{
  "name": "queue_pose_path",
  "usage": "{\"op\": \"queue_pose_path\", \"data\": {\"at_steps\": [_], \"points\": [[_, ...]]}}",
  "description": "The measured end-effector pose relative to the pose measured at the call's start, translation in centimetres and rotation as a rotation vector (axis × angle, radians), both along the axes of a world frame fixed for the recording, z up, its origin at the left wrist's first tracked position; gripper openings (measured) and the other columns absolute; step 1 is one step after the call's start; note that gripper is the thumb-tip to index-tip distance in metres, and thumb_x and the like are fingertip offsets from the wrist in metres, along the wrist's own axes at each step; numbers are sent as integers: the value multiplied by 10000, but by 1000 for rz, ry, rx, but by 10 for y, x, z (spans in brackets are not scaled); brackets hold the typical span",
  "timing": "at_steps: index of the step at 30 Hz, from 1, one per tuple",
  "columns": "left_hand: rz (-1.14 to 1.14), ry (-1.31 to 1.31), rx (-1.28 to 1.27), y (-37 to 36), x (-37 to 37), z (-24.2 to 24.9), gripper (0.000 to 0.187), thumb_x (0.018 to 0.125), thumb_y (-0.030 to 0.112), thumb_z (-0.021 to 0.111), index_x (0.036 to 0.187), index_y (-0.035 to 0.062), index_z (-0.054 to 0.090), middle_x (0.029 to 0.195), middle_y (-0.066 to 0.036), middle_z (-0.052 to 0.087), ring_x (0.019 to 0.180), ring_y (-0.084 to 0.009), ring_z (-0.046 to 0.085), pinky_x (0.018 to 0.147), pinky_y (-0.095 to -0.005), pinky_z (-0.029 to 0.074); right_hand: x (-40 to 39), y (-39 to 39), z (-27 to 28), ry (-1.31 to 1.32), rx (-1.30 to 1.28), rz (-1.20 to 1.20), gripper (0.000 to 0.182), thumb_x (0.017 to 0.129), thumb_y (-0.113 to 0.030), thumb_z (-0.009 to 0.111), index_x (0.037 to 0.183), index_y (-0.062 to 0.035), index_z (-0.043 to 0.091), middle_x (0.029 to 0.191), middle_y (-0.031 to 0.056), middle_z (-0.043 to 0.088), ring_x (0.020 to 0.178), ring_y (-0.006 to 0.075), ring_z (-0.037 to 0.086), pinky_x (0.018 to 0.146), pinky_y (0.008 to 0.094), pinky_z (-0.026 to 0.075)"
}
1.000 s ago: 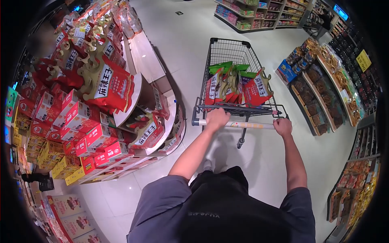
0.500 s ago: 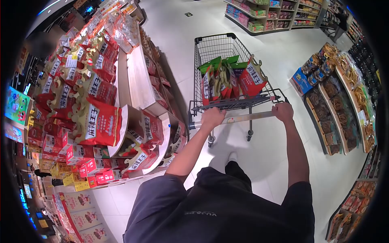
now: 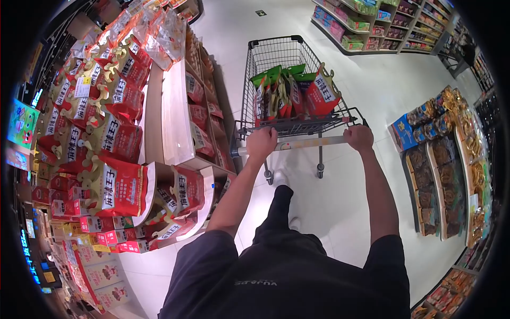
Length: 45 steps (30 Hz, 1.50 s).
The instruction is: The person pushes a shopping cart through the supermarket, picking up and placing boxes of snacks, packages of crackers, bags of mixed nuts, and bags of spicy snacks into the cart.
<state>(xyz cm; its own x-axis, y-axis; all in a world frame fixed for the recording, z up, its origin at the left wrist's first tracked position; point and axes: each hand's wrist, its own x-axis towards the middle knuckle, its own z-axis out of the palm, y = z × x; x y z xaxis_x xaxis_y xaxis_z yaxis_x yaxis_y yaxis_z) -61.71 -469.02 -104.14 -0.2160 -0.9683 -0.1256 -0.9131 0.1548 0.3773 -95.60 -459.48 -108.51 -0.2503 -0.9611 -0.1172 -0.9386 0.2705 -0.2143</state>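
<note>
Both of my hands grip the handle bar [image 3: 303,143] of a wire shopping cart [image 3: 273,50]. My left hand [image 3: 262,142] is wrapped round the bar near its left end. Toward the other end, my right hand [image 3: 359,137] has its fingers closed round it too. Inside the cart, red snack bags [image 3: 287,101] stand upright in a row with green-topped bags [image 3: 300,72] among them. A larger red and gold bag [image 3: 322,95] leans at the cart's right side.
Close on my left, a display stand [image 3: 178,117] is stacked with red snack bags [image 3: 123,186]. Shelves of packaged food [image 3: 443,170] stand on the right, with more shelving [image 3: 372,26] at the far right. A person [image 3: 463,48] is beyond it. Pale floor tiles [image 3: 228,21] extend ahead.
The cart and both hands sit slightly higher and further left in view. The left display and right shelves have shifted toward me, and my feet have changed position in a step.
</note>
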Motion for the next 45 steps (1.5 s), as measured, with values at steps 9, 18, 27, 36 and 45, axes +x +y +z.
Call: {"op": "queue_pose_path", "data": {"at_steps": [9,18,27,36,45], "points": [[-110,51,-150,-90,14,-31,325,878,309,535,681,71,636,608,-163,629,572,-345,641,556,-476,518,25,-84,5,-86,186,-86,324,768,-409,593,721,-105,696,716,109,676,707,284,666,665,416,523],[41,-64,-117,-166,25,-42,269,855,312,601,713,88,650,643,-139,650,612,-340,651,596,-462,518,9,-202,-15,-874,-20,-509,210,785,-217,692,786,-8,673,608,50,617,571,105,597,459,273,466],[-212,143,174,-211,-48,-34,301,846,357,649,778,66,678,689,-117,665,659,-319,657,634,-431,515,-49,-419,-128,-417,24,-455,442,726,-429,726,1021,-102,693,942,122,711,941,282,677,824,401,519],[-377,-8,341,-267,-32,-40,483,879,538,533,739,101,683,658,-112,647,669,-300,653,664,-435,497,-26,-541,-214,-431,80,-512,397,792,-397,626,1072,-118,665,1026,153,691,974,353,652,835,460,510],[-470,-41,509,-318,-15,-43,622,767,701,548,819,99,692,688,-122,653,696,-331,659,641,-448,518,-5,-583,-198,-486,-72,-392,306,782,-374,681,880,-84,700,855,174,690,865,374,659,760,457,508]]}}
